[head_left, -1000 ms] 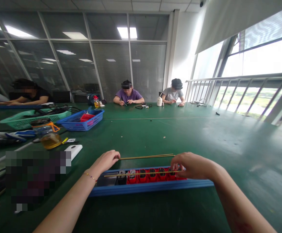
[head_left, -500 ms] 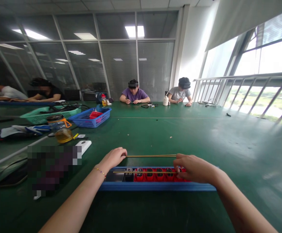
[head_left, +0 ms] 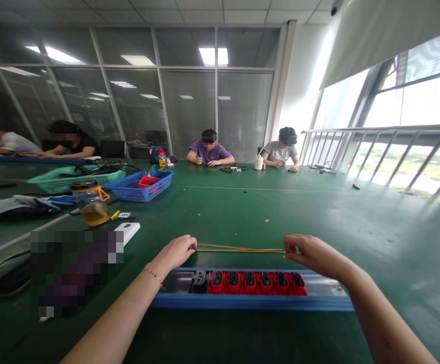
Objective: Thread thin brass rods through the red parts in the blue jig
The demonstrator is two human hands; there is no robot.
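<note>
Bracketing the thin tan sticks [head_left: 243, 249] just beyond the blue rail [head_left: 250, 303] on the green surface [head_left: 220, 212]: left hand [head_left: 176, 253] at their left ends, right hand [head_left: 316, 254] at their right ends. Fingers of both hands are curled; cannot tell whether they grip the sticks. Rail carries 6 red holders [head_left: 257, 289] and 1 black holder [head_left: 199, 283] in a row.

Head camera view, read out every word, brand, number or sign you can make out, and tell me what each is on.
"3", probably, though small and blurred: on the white tag beside the jar.
Dark mark on the white device: too small to read.
No other text is readable.
</note>
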